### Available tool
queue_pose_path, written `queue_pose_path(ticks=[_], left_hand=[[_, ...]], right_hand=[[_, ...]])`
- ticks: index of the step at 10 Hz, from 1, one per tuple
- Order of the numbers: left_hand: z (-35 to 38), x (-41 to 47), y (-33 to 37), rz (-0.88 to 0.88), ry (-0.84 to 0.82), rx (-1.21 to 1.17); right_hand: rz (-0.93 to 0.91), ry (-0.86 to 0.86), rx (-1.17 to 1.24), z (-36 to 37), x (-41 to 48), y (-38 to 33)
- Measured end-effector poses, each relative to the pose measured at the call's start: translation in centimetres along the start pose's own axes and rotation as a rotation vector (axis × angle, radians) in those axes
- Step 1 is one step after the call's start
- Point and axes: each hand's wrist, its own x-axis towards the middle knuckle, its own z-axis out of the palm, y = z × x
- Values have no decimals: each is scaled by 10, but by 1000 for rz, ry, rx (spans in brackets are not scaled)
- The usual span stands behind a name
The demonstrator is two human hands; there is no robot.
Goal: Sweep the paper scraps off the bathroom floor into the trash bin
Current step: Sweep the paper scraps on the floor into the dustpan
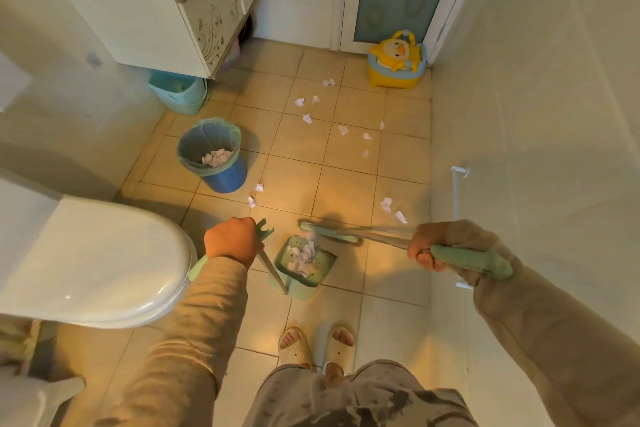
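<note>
On glossy square tiles, left hand [230, 240] fingers gripping dustpan [303, 265] pole, right hand [426, 251] gripping broom [330, 233] handle

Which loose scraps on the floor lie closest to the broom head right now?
The pair of scraps by the right wall, just beyond the broom head. The two near the blue trash bin sit farther left, and the scattered cluster lies up toward the duck potty.

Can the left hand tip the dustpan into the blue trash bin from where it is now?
Probably yes: the left hand grips the dustpan handle, and only bare floor with two scraps lies between it and the trash bin.
</note>
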Motion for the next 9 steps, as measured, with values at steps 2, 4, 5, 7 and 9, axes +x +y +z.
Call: queue_pose_path(ticks=[2,4,5,7,9], left_hand=[[2,-8,7,16,4,1],[2,-6,10,13,20,1],[2,-1,10,18,32,6],[-6,13,5,30,46,4],[-3,13,-4,61,57,13]], right_hand=[[69,-67,-24,26,26,-6],[109,-72,-433,90,40,12],[164,-161,-520,97,35,35],[282,-254,-278,67,18,41],[233,-206,-362,55,23,12]])
